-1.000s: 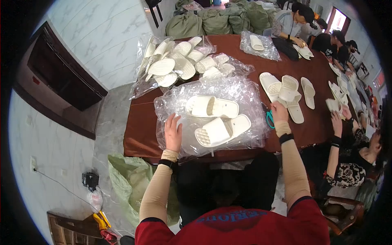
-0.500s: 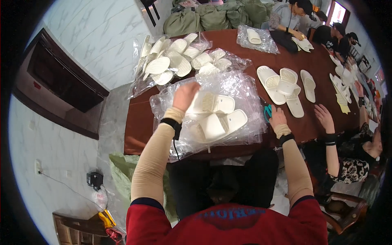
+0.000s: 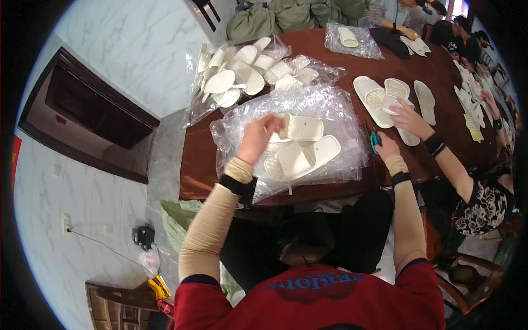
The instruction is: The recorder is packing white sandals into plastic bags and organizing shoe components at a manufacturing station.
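Two cream slippers lie side by side on a stack of clear plastic bags (image 3: pixel 231 124). My left hand (image 3: pixel 258 137) is at the left end of the far slipper (image 3: pixel 305 128), its fingers bent and slightly blurred, so their grip is unclear. The near slipper (image 3: pixel 300 159) lies untouched, just to the right of that hand. On the brown cloth right of the bags, my right hand (image 3: pixel 389 147) is closed on teal-handled scissors (image 3: pixel 375 141); their blades are hard to make out.
Behind the bags is a heap of cream slippers (image 3: pixel 246 77) on plastic. More slippers (image 3: pixel 369 99) lie on the right, where a co-worker's hand (image 3: pixel 410 118) reaches onto one beside my right hand. Another bagged slipper (image 3: pixel 347 37) lies at the table's far side.
My left hand has come from over the plastic to the far slipper's end. The co-worker's hand has moved left onto a slipper. My right hand keeps the scissors. The whole view has shifted slightly.
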Demonstrator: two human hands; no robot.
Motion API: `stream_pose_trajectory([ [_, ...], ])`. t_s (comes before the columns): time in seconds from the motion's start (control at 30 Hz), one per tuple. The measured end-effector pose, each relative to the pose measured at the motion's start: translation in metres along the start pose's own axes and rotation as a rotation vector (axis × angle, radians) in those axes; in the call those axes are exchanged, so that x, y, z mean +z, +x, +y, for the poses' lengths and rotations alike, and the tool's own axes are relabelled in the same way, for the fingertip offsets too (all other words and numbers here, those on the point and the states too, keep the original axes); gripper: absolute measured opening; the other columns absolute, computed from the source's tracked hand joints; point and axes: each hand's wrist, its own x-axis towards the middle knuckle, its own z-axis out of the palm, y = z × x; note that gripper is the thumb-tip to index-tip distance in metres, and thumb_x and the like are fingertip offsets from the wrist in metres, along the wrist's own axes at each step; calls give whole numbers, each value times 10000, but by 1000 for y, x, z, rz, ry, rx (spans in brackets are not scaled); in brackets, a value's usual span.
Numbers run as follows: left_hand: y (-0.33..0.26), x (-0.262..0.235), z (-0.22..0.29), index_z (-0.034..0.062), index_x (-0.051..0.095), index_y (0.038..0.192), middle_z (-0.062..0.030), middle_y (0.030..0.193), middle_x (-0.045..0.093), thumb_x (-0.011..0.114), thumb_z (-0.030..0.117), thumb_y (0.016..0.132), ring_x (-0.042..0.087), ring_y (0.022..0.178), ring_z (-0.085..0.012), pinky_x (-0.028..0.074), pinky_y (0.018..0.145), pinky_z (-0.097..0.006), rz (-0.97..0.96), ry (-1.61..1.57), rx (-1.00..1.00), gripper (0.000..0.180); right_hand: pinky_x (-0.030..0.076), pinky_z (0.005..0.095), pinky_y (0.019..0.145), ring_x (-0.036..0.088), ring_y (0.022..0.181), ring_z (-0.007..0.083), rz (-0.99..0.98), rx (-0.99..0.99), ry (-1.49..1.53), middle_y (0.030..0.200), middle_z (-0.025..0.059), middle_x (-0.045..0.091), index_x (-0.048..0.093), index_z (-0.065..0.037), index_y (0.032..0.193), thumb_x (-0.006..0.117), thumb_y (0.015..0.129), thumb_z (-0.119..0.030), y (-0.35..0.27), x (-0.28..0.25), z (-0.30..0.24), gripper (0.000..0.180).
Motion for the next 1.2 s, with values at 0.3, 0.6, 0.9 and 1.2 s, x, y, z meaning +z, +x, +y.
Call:
stream_pose_trajectory([
  [0.3,-14,109,-42,153,722,828,-59,941,632,591,509,802,564,951,-258,375,825,-474,44,665,-271,380,502,366,770,648,895,301,45,-8,632,976,196,649,487,-57,1252,744,741,-229,-45,-27,-22,598],
  [0.6,-6,113,-71,187,727,853,-21,1038,615,616,452,771,501,1045,-246,336,856,-512,-53,328,-358,300,455,298,837,560,972,159,-456,-285,957,1066,90,589,467,-82,1268,665,839,-161,-10,-33,-109,479],
  [0.9,-3,92,-57,69,676,835,-28,789,681,582,151,866,560,602,-133,445,563,-245,256,-216,-292,129,442,385,828,546,974,320,-7,-440,343,1020,140,544,503,-83,1199,685,774,-245,-11,-38,-144,490],
  [1.2,-16,82,-50,32,606,856,-30,819,680,516,164,943,518,591,-47,403,489,-180,161,-670,-371,182,427,412,860,495,1007,335,168,-739,193,1035,137,505,488,-86,1212,681,722,-171,10,-7,-201,533],
])
